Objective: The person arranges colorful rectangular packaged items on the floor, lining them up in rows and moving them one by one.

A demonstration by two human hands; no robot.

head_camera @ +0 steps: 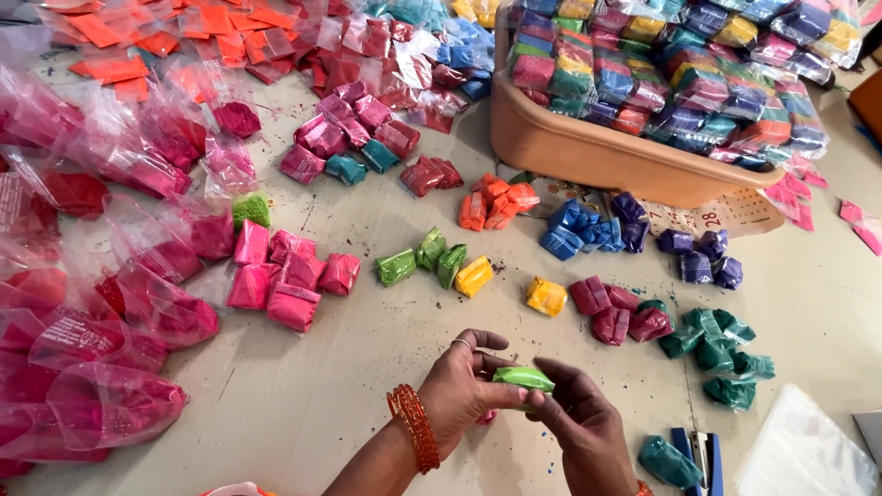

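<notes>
We've got both hands pinched on a light green packet (523, 377), left hand (464, 390) and right hand (583, 418) gripping it low over the floor (303, 404), looks mid-fold, so next we'd need a firm tuck.

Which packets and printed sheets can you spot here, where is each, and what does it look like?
Light green packet: small pouch pinched between left hand and right hand.
Pink packets: left of centre, squarish pile.
Tub: top right, tan, heaped with multicoloured packs.
Printed sheet: beneath tub, pale.
</notes>
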